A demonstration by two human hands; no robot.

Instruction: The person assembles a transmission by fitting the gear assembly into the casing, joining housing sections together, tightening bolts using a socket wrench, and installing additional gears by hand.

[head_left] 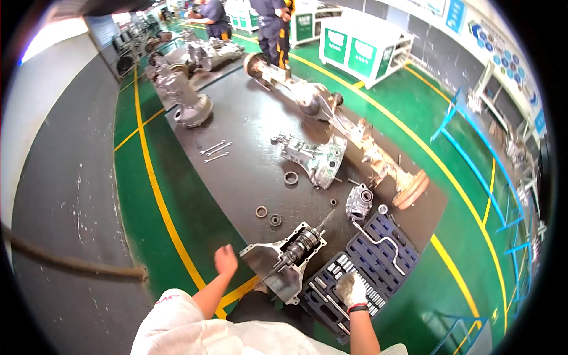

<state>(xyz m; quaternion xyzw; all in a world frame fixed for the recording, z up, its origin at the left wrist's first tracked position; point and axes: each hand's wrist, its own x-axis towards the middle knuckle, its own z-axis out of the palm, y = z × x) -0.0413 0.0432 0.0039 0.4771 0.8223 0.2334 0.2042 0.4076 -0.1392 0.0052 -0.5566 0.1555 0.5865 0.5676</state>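
Table: long dark metal table, pretty scuffed, with shiny glare patches and a load of drivetrain bits on it.
Main piece: opened gearbox housing at the near end of the table, gear shaft sitting exposed inside it.
Left hand: the left hand is up in the air just left of the housing, fingers curled loosely. It's a bit blurry, so can't tell if anything's in there.
Right hand: the right hand, in a whitish glove, is over the socket rows of the open tool case, well apart from the left. Can't tell if it's clamped on anything.
Middle of the table: three wrenches by the left edge, a metal ring, and a silver casing near the big rusty axle.
Floor: glossy green floor with yellow lines around the table.
Left side: a two-tone wall, dark grey below and pale above.
Right side: blue rails, plus white-and-green cabinets farther back.
Other folks: two people in dark workwear past the far end, one standing right behind the axle.
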